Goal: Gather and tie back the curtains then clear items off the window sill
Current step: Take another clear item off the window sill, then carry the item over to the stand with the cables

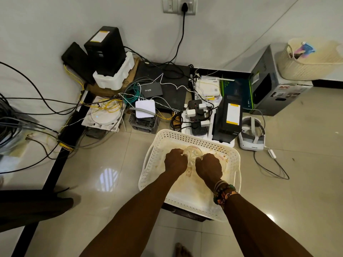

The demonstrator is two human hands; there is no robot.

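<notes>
Head view: our left hand and right hand hold a clear glass in the white basket. Wires crowd behind it. We read "Omada" on a black box, "APC" on a grey box.

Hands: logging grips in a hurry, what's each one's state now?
Left hand: curled round the clear glass piece inside the white basket.
Right hand: curled, also gripping the clear glass piece.

Glossy tiled floor, white wall
</notes>
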